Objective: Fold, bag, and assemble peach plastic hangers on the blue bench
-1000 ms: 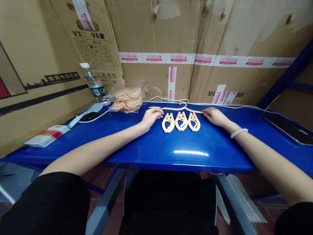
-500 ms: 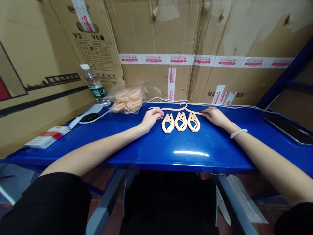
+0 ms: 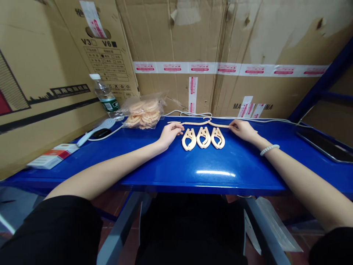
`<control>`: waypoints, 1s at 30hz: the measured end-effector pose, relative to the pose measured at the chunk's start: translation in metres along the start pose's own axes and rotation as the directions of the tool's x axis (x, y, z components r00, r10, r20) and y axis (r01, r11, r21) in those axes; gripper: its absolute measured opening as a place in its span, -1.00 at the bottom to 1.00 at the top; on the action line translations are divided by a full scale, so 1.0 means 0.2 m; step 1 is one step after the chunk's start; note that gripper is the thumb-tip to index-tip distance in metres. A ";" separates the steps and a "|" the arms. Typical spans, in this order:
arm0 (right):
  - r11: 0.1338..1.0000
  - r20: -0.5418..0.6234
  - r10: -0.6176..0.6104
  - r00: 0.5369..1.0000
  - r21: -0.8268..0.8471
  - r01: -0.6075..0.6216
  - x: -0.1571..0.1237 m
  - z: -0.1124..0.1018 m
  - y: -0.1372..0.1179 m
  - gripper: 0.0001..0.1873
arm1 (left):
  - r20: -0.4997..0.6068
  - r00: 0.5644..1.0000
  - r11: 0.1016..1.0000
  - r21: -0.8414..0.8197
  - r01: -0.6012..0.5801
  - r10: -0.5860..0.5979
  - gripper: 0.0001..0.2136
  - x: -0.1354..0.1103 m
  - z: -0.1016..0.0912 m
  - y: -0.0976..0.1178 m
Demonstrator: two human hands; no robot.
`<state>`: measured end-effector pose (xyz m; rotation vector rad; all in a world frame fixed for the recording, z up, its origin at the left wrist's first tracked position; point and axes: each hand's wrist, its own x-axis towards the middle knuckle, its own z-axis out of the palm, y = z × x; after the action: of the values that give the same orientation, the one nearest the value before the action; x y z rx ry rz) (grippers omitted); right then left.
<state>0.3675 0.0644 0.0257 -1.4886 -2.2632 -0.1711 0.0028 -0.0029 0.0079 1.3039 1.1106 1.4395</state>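
Your right hand (image 3: 242, 129) touches the open hanger (image 3: 208, 122), left hand (image 3: 170, 135) near; can't tell grips. Dragging it could knock folded hangers (image 3: 204, 134).

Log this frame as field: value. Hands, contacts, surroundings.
left hand: at left arm of peach, hook-topped, plastic-looking unfolded hanger; contact unclear
right hand: at that hanger's right arm; grip partly hidden
nearer the person: row of three folded peach hangers
left of left hand: clear plastic bag holding peach pieces
surface: glossy blue tabletop
backdrop: brown cardboard
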 end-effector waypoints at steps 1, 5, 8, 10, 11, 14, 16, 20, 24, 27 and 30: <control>1.000 0.000 0.010 1.000 0.014 -0.010 0.00 -0.01 0.00 -0.88 | -0.001 1.000 1.000 -0.001 0.002 -0.002 -0.87 0.00 0.00 0.00; 0.992 -0.011 0.019 1.000 0.126 -0.018 -0.01 -0.07 0.01 -0.93 | -0.010 1.000 1.000 -0.002 0.009 -0.009 -0.88 0.00 0.00 0.01; 0.983 -0.074 0.047 0.996 0.182 -0.033 -0.03 -0.13 0.01 -0.94 | -0.017 1.000 1.000 -0.010 0.019 -0.019 -0.87 -0.01 0.01 0.01; 0.979 -0.126 0.069 0.990 0.199 -0.043 -0.04 -0.17 0.00 -0.92 | -0.024 0.999 0.999 -0.022 0.033 -0.034 -0.86 -0.01 0.01 0.02; 0.977 -0.150 0.078 0.986 0.208 -0.046 -0.05 -0.19 0.00 -0.91 | -0.026 0.999 0.999 -0.027 0.043 -0.043 -0.86 0.00 0.01 0.01; 0.975 -0.220 0.089 0.971 0.216 -0.040 -0.07 -0.24 -0.04 -0.90 | -0.013 0.998 0.998 -0.025 0.064 -0.064 -0.86 0.00 0.00 0.01; 0.977 -0.277 0.089 0.957 0.210 -0.030 -0.08 -0.26 -0.07 -0.91 | 0.005 0.997 0.997 -0.020 0.074 -0.074 -0.85 0.01 0.00 0.00; 0.977 -0.334 0.054 0.941 0.212 0.019 -0.09 -0.27 -0.12 -0.91 | -0.035 0.996 0.995 -0.064 0.074 -0.077 -0.76 0.02 0.00 0.00; 0.977 -0.288 -0.044 0.957 0.186 0.101 -0.10 -0.24 -0.19 -0.91 | -0.065 0.998 0.999 -0.044 0.019 -0.022 -0.70 0.02 0.00 -0.02; 0.967 -0.248 -0.117 0.962 0.190 0.167 -0.11 -0.20 -0.25 -0.91 | -0.006 0.994 0.991 0.080 -0.110 0.111 -0.56 0.00 0.00 -0.02; 0.951 -0.219 -0.176 0.960 0.213 0.223 -0.12 -0.17 -0.29 -0.90 | 0.101 0.954 0.925 0.233 -0.300 0.284 -0.58 -0.03 0.00 -0.02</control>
<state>0.3322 0.0087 0.0549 -1.0705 -2.1835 -0.1003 0.0026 -0.0087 0.0030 1.7420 1.1119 1.4925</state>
